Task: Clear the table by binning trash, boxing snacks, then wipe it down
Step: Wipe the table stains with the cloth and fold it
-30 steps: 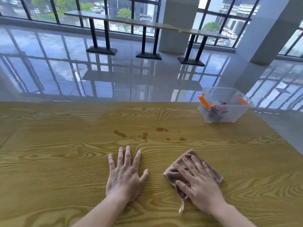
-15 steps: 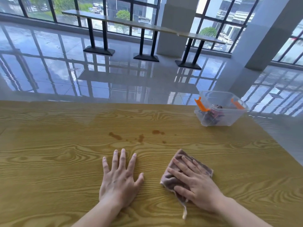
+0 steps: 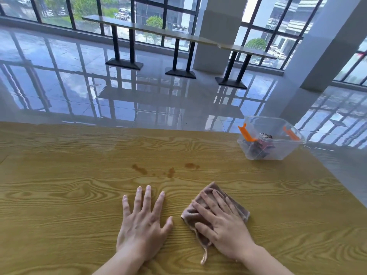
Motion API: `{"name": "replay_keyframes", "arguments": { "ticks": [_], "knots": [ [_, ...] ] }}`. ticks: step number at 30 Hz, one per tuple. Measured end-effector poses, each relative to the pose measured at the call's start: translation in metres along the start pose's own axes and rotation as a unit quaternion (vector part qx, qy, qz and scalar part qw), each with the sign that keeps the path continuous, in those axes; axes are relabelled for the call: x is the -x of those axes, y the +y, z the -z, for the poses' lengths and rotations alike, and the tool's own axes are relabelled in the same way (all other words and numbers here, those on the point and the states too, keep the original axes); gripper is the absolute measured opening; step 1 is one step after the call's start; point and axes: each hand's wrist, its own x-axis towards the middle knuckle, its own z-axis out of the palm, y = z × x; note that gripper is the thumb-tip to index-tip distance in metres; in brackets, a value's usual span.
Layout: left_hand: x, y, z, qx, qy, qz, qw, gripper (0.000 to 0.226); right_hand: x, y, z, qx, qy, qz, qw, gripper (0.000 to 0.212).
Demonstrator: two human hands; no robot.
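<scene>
My right hand [image 3: 222,225] presses flat on a brown cloth [image 3: 236,205] that lies on the wooden table [image 3: 59,195], its fingers straight and spread. My left hand [image 3: 142,223] rests palm down on the bare wood just left of the cloth, fingers spread. Several brown stains [image 3: 155,169] mark the table a little beyond both hands. A clear plastic box [image 3: 278,151] with orange clips stands at the far right of the table and has dark snack packs inside.
The table's far edge runs across the middle of the view, and its right edge slants down past the box. Beyond lie a glossy tiled floor, a long bar counter [image 3: 178,36] on black legs, pillars and windows.
Both hands and the cloth have shifted slightly left and away from me on the table. The cloth stays under my right hand. The view has tilted a little.
</scene>
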Motion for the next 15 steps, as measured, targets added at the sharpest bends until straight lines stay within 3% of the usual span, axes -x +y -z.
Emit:
{"name": "replay_keyframes", "arguments": {
  "ticks": [4, 7, 9, 12, 15],
  "knots": [
    [0.000, -0.001, -0.002, -0.008, -0.002, -0.003, 1.000, 0.079, -0.051, 0.045, 0.027, 0.004, -0.034, -0.162, 0.986, 0.060],
    [-0.001, -0.001, -0.004, -0.006, -0.003, 0.000, 1.000, 0.079, -0.111, 0.040, 0.038, -0.032, -0.050, -0.266, 0.962, 0.064],
    [0.000, -0.001, -0.001, -0.011, -0.008, 0.002, 1.000, 0.080, -0.116, 0.018, 0.030, -0.025, -0.049, -0.228, 0.972, 0.065],
    [0.003, 0.001, 0.001, 0.004, -0.016, -0.002, 1.000, 0.081, -0.054, -0.010, 0.006, -0.004, -0.012, -0.062, 0.998, 0.060],
    [0.000, -0.022, 0.009, 0.080, 0.009, 0.000, 0.997, 0.081, -0.013, 0.012, 0.007, -0.002, -0.006, -0.046, 0.999, 0.055]
  ]
}}
